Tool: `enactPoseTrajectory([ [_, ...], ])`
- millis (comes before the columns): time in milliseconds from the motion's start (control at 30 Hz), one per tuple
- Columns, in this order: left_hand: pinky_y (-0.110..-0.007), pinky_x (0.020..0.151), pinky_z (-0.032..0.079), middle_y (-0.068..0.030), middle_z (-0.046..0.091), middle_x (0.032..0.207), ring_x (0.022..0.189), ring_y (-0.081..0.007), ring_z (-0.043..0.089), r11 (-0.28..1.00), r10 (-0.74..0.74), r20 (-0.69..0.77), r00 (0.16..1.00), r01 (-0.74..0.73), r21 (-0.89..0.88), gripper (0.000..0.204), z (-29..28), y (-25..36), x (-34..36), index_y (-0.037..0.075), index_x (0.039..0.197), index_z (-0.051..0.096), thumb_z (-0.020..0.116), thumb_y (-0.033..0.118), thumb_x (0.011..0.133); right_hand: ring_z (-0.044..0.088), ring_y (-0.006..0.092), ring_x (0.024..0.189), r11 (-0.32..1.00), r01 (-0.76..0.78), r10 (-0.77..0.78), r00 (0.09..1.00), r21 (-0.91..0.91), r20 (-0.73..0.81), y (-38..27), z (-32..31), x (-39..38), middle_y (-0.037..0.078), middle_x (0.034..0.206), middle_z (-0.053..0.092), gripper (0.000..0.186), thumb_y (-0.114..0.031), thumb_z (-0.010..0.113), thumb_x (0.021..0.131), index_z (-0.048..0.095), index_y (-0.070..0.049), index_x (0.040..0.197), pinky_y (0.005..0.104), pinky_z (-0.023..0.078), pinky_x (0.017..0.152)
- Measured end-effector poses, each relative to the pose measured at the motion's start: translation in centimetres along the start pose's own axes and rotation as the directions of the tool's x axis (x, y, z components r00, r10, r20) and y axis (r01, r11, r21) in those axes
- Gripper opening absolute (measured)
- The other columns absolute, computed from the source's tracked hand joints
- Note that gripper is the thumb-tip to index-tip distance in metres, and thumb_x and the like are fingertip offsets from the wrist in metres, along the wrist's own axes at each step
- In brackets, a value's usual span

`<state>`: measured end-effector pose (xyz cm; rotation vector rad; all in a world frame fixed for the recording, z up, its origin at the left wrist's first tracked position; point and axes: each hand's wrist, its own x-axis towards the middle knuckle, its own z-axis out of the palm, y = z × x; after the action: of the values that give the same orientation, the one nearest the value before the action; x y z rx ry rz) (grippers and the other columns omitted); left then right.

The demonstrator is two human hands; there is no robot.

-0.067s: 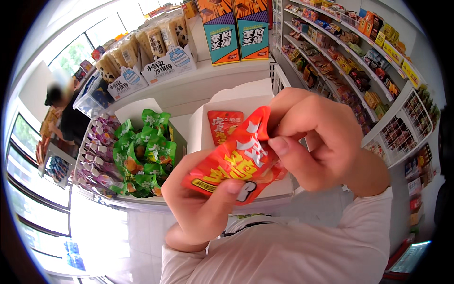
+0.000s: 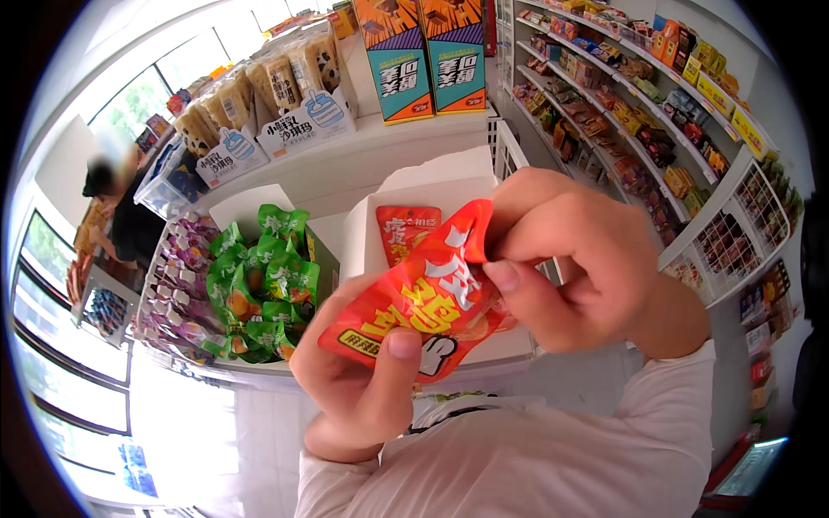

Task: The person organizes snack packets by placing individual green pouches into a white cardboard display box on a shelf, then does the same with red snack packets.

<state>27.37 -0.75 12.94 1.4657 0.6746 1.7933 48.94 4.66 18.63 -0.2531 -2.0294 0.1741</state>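
Observation:
A red snack packet (image 2: 436,289) with yellow and white lettering is held in front of me, tilted, between both hands. My left hand (image 2: 363,380) grips its lower left part, thumb on the front face. At the upper right edge, my right hand (image 2: 574,259) pinches the packet between thumb and bent fingers. Behind it stands a white open carton (image 2: 367,246), with another red packet (image 2: 399,226) upright inside; the carton's lower part is hidden by the held packet and my hands.
Left of the carton, a box holds several green packets (image 2: 289,278), beside purple-and-white pouches (image 2: 181,285). Wrapped snack bars in display boxes (image 2: 306,121) and two tall orange-and-teal boxes (image 2: 458,73) stand on the ledge behind. Stocked shelves (image 2: 622,95) line the right. A person (image 2: 129,207) stands far left.
The red packet and my left hand have shifted slightly left and down. Both hands keep their hold on the packet.

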Motion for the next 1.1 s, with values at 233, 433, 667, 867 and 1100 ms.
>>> enactPoseTrajectory([
  [233, -0.035, 0.079, 0.053, -0.0201, 0.074, 0.107, 0.090, -0.0217, 0.069, 1.000, 0.024, 0.010, 1.000, -0.024, 0.007, 0.023, -1.0, -0.6, -1.2, -0.009, 0.105, 0.073, 0.073, 0.014, 0.099, 0.067, 0.0207, 0.083, 0.978, -0.103, 0.118, 0.990, 0.179, -0.076, -0.5, 0.4, -0.8, 0.023, 0.106, 0.073, 0.006, 0.009, 0.065, 0.097, 0.062, 0.006, 0.101, 0.0312, 0.056, 0.072],
  [433, -0.034, 0.081, 0.053, -0.0173, 0.072, 0.105, 0.092, -0.0206, 0.069, 0.989, -0.025, -0.094, 0.995, 0.011, -0.146, 0.033, -0.7, -1.2, -2.5, -0.009, 0.107, 0.073, 0.070, 0.023, 0.105, 0.071, 0.0161, 0.081, 0.876, -0.337, 0.387, 0.918, 0.346, -0.087, -1.5, 1.6, -0.9, 0.011, 0.093, 0.073, 0.006, 0.005, 0.069, 0.096, 0.065, 0.001, 0.095, 0.0285, 0.057, 0.073],
  [667, -0.035, 0.080, 0.054, -0.0171, 0.072, 0.103, 0.092, -0.0216, 0.069, 0.992, 0.120, -0.127, 0.985, -0.113, 0.059, 0.028, -1.8, -2.5, -4.4, -0.006, 0.105, 0.070, 0.068, 0.021, 0.106, 0.064, 0.0066, 0.087, 0.375, -0.706, 0.725, 0.628, 0.601, 0.285, -1.7, 1.4, -0.9, 0.011, 0.107, 0.071, 0.007, -0.003, 0.066, 0.106, 0.062, 0.002, 0.104, 0.0248, 0.053, 0.074],
  [867, -0.035, 0.071, 0.056, -0.0234, 0.074, 0.100, 0.084, -0.0275, 0.071, 0.860, 0.358, -0.007, 0.934, -0.327, 0.393, 0.016, -2.7, -2.3, -4.1, -0.006, 0.102, 0.069, 0.071, 0.009, 0.097, 0.067, 0.0143, 0.076, 0.685, -0.602, 0.579, 0.792, 0.409, 0.196, -1.7, 2.0, -0.1, 0.007, 0.087, 0.068, 0.012, -0.006, 0.074, 0.099, 0.065, 0.001, 0.099, 0.0298, 0.053, 0.068],
  [1100, -0.034, 0.073, 0.056, -0.0237, 0.073, 0.105, 0.085, -0.0282, 0.071, 0.759, 0.386, 0.146, 0.911, -0.404, 0.511, 0.019, -2.6, -1.7, -4.0, -0.005, 0.099, 0.069, 0.073, 0.014, 0.098, 0.064, 0.0208, 0.072, 0.913, -0.328, 0.311, 0.945, 0.244, 0.104, 0.0, 3.1, -1.0, 0.011, 0.084, 0.068, 0.017, -0.011, 0.074, 0.102, 0.069, 0.003, 0.095, 0.0326, 0.052, 0.067],
])
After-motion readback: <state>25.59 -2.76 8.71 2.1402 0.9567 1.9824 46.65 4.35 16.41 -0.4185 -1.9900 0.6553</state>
